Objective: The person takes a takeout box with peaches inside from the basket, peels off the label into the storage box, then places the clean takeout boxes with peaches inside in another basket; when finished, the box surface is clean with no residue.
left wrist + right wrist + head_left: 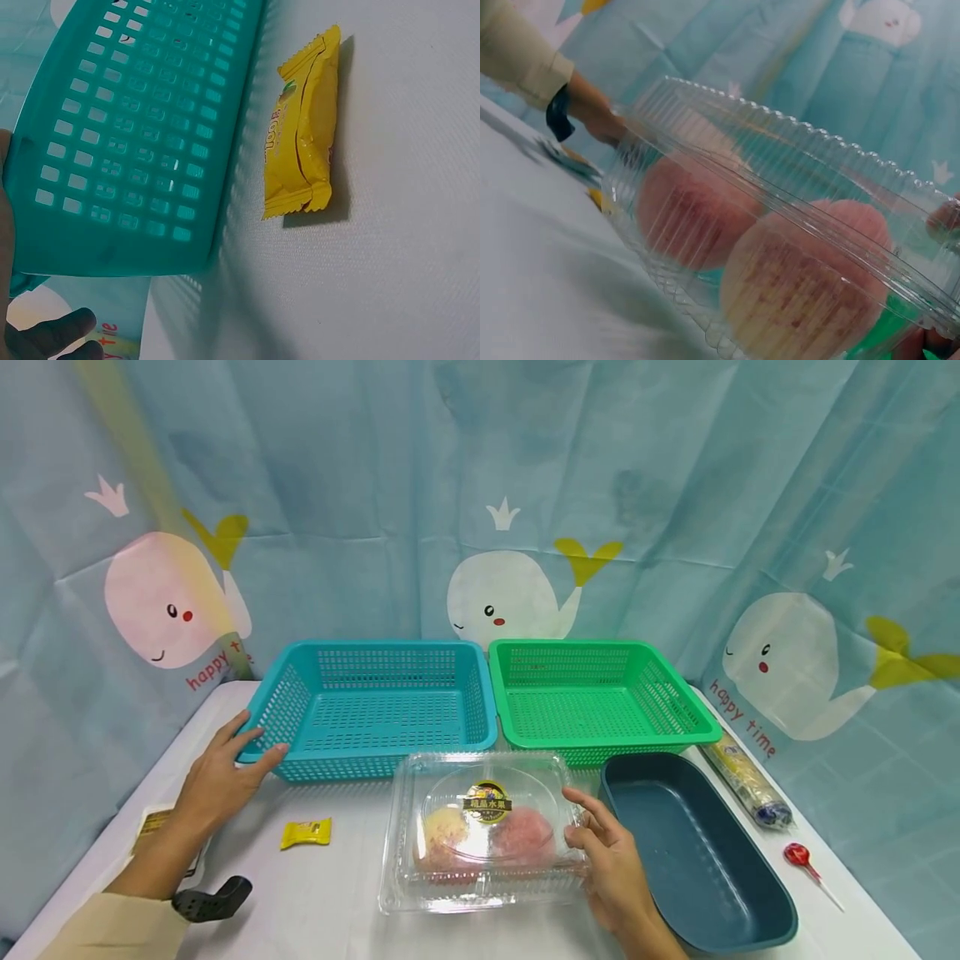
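- Where text is readable: clear clamshell box [480,835] has a round dark label [487,802] on its lid w/ yellow Chinese characters, too small to read for sure; curtain behind [525,485] shows whales and red "happy time".
- Box sits on the white table [337,902], centre front, just in front of both baskets; two peach-like fruits [483,837] inside, blurred by ribbed plastic in right wrist view.
- Right hand [611,860] grips box's right edge, fingers curled on the lid rim; wrist cut off at frame bottom.
- Left hand [225,772] rests on near-left corner of blue basket [375,710], fingers fairly straight, thumb along the front rim; left wrist view shows only fingertips, dark.
- Yellow candy packet [306,832] lies between left hand and box, apart from both; its print is partly legible in left wrist view, can't make out the word.
- Green basket [592,697] touches blue one's right side.
- Dark blue tray [697,852] just right of box.
- Wrapped roll [746,777] and red lollipop [802,857] at far right; roll's print unreadable.
- Flat packet [153,822] mostly hidden under left forearm.
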Motion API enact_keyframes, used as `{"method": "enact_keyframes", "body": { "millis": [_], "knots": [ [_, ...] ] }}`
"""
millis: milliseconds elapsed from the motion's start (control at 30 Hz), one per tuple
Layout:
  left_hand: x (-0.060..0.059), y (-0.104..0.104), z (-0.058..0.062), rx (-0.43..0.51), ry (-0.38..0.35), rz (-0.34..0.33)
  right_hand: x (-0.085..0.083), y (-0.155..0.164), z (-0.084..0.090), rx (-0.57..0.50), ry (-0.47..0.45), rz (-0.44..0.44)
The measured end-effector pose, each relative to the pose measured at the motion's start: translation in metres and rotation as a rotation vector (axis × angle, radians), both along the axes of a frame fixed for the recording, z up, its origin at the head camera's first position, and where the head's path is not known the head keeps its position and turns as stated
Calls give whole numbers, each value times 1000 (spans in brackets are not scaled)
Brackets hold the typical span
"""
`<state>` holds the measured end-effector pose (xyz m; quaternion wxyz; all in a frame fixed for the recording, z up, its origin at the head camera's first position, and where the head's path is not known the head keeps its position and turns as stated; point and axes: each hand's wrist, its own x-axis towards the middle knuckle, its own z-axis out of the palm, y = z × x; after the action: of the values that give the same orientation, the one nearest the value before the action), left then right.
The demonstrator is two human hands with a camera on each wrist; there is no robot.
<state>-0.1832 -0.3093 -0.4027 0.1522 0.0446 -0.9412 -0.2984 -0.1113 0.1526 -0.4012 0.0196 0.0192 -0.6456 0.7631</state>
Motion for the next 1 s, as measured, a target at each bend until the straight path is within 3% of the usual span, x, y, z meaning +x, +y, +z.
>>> {"method": "enact_keyframes", "body": {
  "millis": [133, 367, 667, 833, 1000],
  "knots": [
    [-2, 1, -1, 3, 5, -3, -2, 2, -8, 0, 19, -6],
    [0, -1, -1, 1, 13, 12, -6, 4, -18, -7, -30, 11],
    [-3, 1, -2, 12, 3, 5, -9, 6, -23, 43, -15, 5],
    [-3, 1, -1, 19, -14, 6, -10, 7, -25, 120, 54, 8],
    [6, 2, 11, -11, 3, 27, -9, 8, -30, 238, 108, -4]
  ]
}}
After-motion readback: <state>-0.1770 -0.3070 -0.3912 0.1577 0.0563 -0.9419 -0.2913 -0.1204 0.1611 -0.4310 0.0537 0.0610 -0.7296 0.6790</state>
